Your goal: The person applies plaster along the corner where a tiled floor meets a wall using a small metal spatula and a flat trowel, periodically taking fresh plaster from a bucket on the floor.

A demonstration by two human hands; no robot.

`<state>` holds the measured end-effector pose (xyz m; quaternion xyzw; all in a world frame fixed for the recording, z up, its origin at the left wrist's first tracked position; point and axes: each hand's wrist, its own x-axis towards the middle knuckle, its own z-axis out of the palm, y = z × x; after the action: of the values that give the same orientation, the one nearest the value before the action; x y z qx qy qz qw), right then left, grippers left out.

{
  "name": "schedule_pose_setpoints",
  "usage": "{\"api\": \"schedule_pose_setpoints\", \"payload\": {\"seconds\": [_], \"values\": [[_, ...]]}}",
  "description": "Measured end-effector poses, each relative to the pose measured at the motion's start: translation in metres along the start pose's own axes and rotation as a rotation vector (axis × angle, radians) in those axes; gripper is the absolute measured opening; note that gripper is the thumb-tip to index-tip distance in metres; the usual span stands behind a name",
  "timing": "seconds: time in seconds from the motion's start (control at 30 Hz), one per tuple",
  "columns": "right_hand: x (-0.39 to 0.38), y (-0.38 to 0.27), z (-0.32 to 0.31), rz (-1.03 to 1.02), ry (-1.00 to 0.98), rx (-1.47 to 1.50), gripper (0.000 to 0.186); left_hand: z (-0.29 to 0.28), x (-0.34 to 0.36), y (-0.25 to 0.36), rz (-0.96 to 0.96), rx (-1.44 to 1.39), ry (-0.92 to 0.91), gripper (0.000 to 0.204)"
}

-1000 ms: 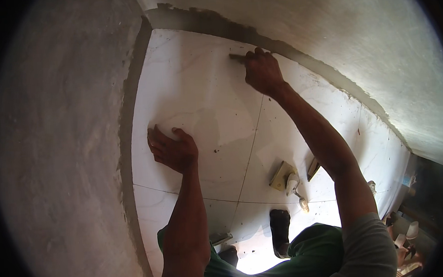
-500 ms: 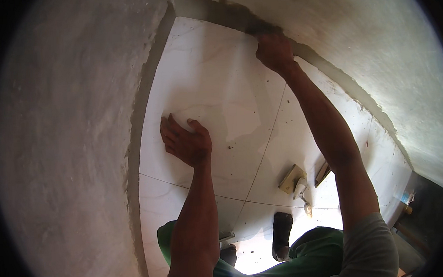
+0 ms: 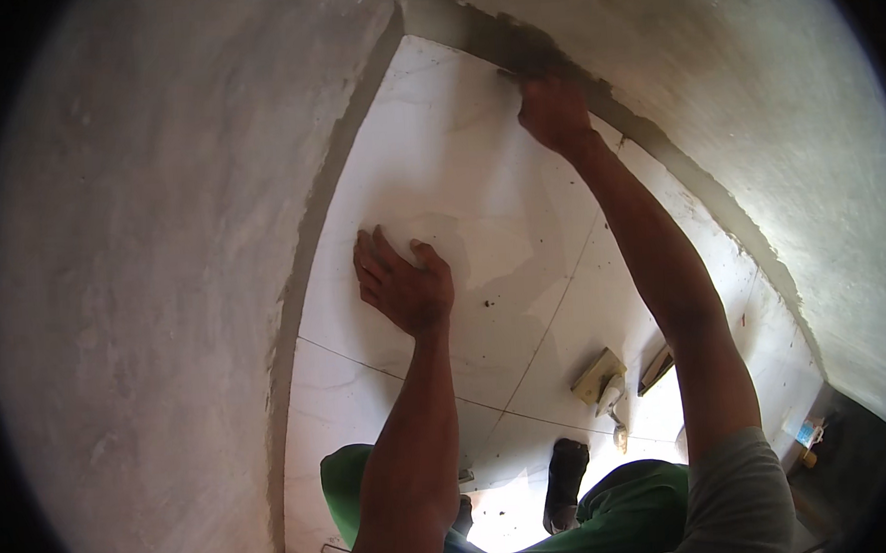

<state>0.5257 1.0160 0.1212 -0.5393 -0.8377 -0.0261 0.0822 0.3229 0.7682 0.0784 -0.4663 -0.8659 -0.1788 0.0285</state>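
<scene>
My left hand [image 3: 403, 284] rests with fingers spread on a pale, veined floor tile [image 3: 489, 194]. My right hand [image 3: 555, 110] reaches out to the far wall's foot, its fingers curled closed. A dark edge pokes out at the left of its knuckles, but shadow hides what the fingers grip. Both hands are beside a grey mortar band [image 3: 646, 131] that runs along the wall base and has a ragged upper edge.
Plastered walls rise at the left [image 3: 143, 292] and far right [image 3: 753, 80]. A yellowish flat block [image 3: 598, 374] lies on the tiles beside a pale-handled tool [image 3: 612, 398]. Right of them is a brown block [image 3: 655, 369]. My dark shoe [image 3: 566, 475] stands below.
The view has shifted, so the corner and tiles sit farther right. My left hand stays spread on the tile. My right hand remains closed at the far wall's foot.
</scene>
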Motion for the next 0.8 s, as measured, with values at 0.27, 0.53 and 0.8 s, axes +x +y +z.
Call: {"api": "schedule_pose_setpoints", "payload": {"seconds": [0.27,0.53,0.8], "values": [[0.029,-0.022,0.012,-0.115,0.074,-0.011,0.022,-0.007,0.003,0.004,-0.017,-0.043,-0.041,0.056],[0.066,-0.046,0.017,-0.080,0.023,0.038,0.020,-0.005,0.007,0.003,-0.032,-0.053,-0.044,0.056],[0.098,-0.066,0.022,-0.147,0.053,0.071,0.017,-0.007,0.006,0.000,-0.101,-0.034,-0.132,0.059]]}}
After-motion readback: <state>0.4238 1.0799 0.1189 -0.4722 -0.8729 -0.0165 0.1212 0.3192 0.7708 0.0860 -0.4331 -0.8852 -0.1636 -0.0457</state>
